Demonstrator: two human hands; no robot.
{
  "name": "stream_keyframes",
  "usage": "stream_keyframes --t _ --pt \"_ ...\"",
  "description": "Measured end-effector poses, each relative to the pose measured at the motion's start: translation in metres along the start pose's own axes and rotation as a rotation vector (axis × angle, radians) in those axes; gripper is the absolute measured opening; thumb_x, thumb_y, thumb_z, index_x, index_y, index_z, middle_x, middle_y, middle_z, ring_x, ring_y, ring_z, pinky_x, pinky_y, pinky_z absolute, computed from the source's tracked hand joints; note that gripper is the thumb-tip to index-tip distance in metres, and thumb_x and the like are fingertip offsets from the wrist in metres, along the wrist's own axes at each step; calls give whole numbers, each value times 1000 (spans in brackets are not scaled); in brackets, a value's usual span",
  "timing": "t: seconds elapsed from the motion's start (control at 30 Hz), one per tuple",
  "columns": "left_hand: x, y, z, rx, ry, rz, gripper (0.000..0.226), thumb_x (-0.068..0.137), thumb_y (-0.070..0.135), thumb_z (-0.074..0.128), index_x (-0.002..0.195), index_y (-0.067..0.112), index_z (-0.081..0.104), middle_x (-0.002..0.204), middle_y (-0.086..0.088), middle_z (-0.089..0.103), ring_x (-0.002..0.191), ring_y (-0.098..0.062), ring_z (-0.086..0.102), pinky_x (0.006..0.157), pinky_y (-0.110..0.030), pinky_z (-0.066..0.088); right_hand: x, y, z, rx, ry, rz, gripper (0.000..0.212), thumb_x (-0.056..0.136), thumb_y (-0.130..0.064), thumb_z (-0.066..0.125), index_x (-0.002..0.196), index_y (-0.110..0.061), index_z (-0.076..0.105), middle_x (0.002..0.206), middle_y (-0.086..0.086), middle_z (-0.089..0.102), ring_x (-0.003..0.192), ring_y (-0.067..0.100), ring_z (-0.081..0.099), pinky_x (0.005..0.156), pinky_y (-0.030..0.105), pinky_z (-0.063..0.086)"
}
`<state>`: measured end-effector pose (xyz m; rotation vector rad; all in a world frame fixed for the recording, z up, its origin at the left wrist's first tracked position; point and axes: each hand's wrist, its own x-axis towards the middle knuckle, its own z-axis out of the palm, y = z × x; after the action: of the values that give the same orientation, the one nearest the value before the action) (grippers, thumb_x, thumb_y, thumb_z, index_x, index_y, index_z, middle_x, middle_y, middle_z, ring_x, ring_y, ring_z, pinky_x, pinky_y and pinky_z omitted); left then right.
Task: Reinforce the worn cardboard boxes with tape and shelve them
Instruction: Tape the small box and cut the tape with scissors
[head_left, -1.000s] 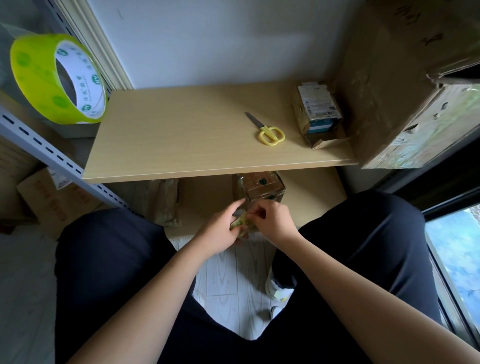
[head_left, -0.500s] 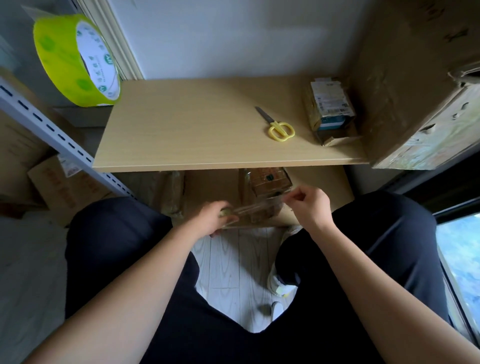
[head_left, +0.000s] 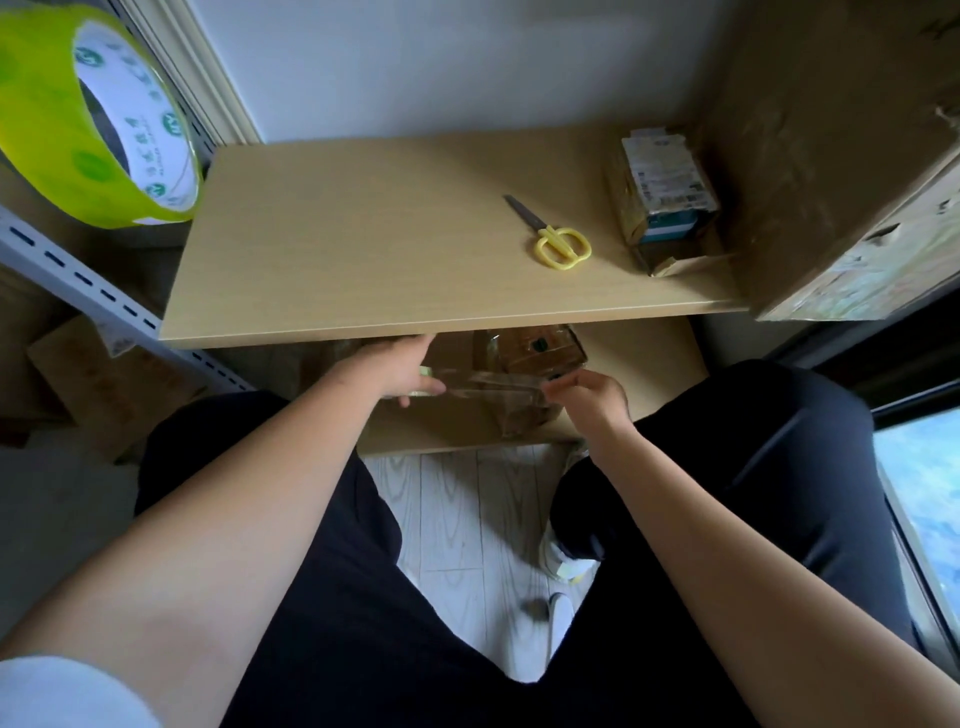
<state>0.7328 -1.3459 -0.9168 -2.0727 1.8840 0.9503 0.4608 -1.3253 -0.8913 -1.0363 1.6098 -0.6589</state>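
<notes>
My left hand (head_left: 402, 370) grips a small tape roll (head_left: 422, 384) and my right hand (head_left: 587, 397) pinches the clear strip (head_left: 493, 385) taut under the desk's front edge, beside the cardboard box (head_left: 530, 384); any slack could fold it.

Single view, head-worn wide-angle camera, facing forward and steeply down over the wearer's own lap, both forearms entering from 6 o'clock toward the left hand (head_left: 397, 370) and right hand (head_left: 592, 397) near frame centre. Range close: the wooden shelf board (head_left: 363, 249) fills the upper middle with the white wall (head_left: 467, 62) at 12 o'clock, a tape roll (head_left: 49, 119) very near the lens at 10 o'clock, a large cardboard box (head_left: 810, 145) at 2 o'clock, and pale floor planks (head_left: 467, 519) between the knees toward 6 o'clock. Straight edges bow toward the frame borders; no second view shares the scene.
</notes>
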Motion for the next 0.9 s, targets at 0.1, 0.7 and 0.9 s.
stream_keyframes --t 0.1,0.7,0.9 --pt "19 -1 -4 -56 -56 -61 64 84 50 74 129 18 43 107 -4 61 66 -15 66 68 -38 58 4 -1 6 119 -33 93 27 83 -12 74 58 -19 65 56 -10 61 61 12 50 52 22 36" --pt "68 22 15 -193 -74 80 57 74 59 78 101 21 46 77 7 61 68 -12 59 69 -25 43 20 8 -27 398 -182 244 17 83 -16 57 68 -20 51 86 -6 59 106 15 47 87 40 29" --pt "71 25 15 -142 -34 82 69 70 69 75 112 18 54 96 -4 56 91 -27 54 88 -36 39 18 8 -30 392 -207 193 15 63 -24 58 69 -21 45 71 -11 59 90 13 51 81 39 29"
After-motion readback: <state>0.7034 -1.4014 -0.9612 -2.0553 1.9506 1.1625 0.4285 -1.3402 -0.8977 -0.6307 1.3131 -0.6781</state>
